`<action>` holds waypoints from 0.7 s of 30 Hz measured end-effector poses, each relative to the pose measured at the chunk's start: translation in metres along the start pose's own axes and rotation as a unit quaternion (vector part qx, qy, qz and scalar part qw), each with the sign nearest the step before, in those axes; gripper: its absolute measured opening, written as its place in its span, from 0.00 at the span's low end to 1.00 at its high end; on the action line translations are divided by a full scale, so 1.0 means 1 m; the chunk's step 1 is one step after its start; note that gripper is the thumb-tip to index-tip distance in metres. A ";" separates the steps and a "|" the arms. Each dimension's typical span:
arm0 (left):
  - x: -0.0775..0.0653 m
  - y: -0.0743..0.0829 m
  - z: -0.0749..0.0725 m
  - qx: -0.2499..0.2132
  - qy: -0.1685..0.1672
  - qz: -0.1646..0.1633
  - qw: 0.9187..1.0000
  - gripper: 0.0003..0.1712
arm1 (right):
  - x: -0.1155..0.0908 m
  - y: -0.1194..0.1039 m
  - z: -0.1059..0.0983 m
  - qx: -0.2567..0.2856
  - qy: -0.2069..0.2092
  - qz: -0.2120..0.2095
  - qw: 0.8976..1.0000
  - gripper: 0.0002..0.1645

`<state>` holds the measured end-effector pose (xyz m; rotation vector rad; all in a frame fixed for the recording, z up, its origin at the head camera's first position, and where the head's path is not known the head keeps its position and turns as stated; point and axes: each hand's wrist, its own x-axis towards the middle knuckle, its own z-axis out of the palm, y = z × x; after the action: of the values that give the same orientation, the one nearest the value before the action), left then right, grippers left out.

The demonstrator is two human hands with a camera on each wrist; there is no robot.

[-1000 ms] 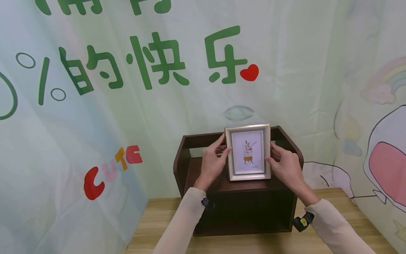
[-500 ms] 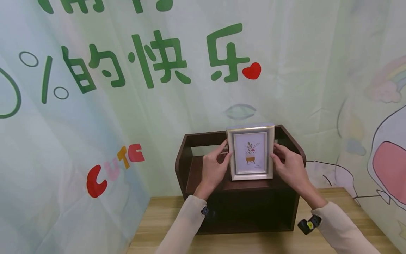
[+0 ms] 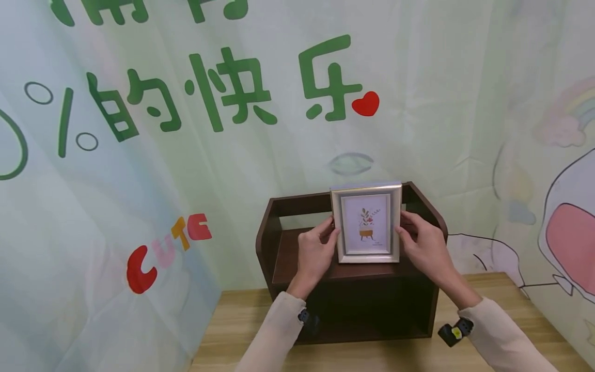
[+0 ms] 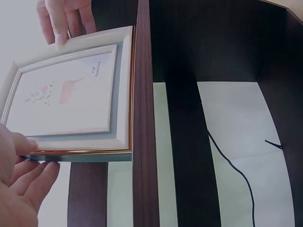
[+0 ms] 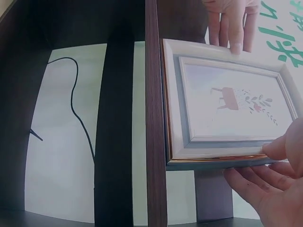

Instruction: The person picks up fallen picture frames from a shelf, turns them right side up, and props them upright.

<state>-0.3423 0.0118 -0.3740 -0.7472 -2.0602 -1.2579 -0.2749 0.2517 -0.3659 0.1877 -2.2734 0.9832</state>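
Head view: a person's left hand and right hand hold a silvery picture frame by its two side edges, each grip clamped on it. The frame faces the person, nearly upright at the upper board of a dark brown rack, which sits on a wood-grain counter. Behind hangs a pale green fabric backdrop (a red heart is printed on it).

Left wrist view: the left thumb presses the frame's front, fingers behind; its lower edge is against the board, though whether it bears weight is hard to tell. A black cord shows beyond the rack.

Right wrist view: the right hand pinches its edge likewise, the left hand opposite.
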 end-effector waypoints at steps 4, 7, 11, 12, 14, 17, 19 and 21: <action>0.004 -0.001 0.003 -0.008 -0.003 -0.006 1.000 0.20 | -0.003 -0.002 -0.003 -0.002 0.000 0.001 1.000 0.26; 0.008 -0.002 0.004 -0.016 -0.005 -0.016 1.000 0.21 | -0.004 -0.005 -0.005 -0.001 -0.008 0.001 1.000 0.25; 0.012 -0.003 0.006 -0.019 -0.007 -0.026 0.999 0.20 | -0.007 -0.009 -0.006 0.001 -0.016 0.000 1.000 0.23; 0.013 -0.004 0.007 -0.018 -0.008 -0.028 0.999 0.20 | -0.008 -0.010 -0.006 0.001 -0.018 -0.002 1.000 0.23; 0.013 -0.006 0.008 -0.017 -0.009 -0.031 0.999 0.21 | -0.010 -0.013 -0.006 0.002 -0.020 -0.004 1.000 0.22; 0.016 -0.010 0.010 -0.009 -0.005 -0.027 1.000 0.21 | -0.015 -0.016 -0.004 0.008 -0.027 -0.008 1.000 0.22; 0.018 -0.013 0.011 -0.002 -0.003 -0.024 1.000 0.21 | -0.018 -0.018 -0.002 0.015 -0.032 -0.012 0.999 0.22; 0.021 -0.017 0.012 0.003 -0.003 -0.027 1.000 0.21 | -0.020 -0.020 -0.001 0.023 -0.039 -0.017 0.999 0.22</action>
<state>-0.3704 0.0195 -0.3728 -0.6980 -2.0998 -1.2807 -0.2519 0.2358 -0.3657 0.2873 -2.3124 1.0278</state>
